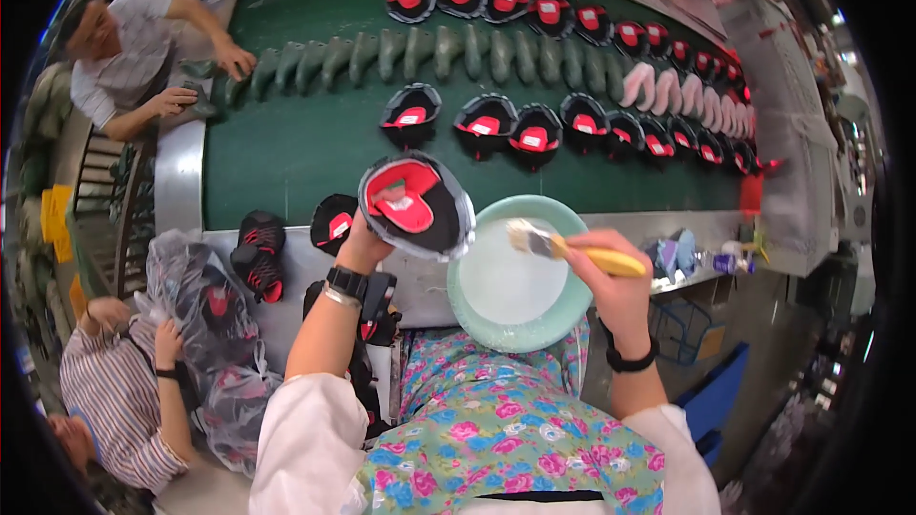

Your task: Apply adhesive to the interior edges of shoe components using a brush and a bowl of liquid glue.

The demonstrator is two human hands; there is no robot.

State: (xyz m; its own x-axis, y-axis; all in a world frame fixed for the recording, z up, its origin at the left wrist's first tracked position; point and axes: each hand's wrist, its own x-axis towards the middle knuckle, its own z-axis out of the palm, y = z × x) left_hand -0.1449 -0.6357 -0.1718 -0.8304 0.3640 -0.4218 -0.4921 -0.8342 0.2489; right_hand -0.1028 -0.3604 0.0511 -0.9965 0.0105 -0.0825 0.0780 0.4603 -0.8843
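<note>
Bright flowers cover the worker's apron [515, 405]. Beyond it, the right hand [613, 291] grips a yellow-handled brush [548, 245] above a green basin [461, 310]; to its left, the left hand [366, 243] grasps a red-lined black shoe upper [446, 212]. Past both hands, more uppers [537, 138] line the green desk [296, 157].

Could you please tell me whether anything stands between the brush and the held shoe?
Nothing visible does: the brush in the right hand appears over the bowl, with an open gap across to the red-lined shoe in the left hand.
</note>
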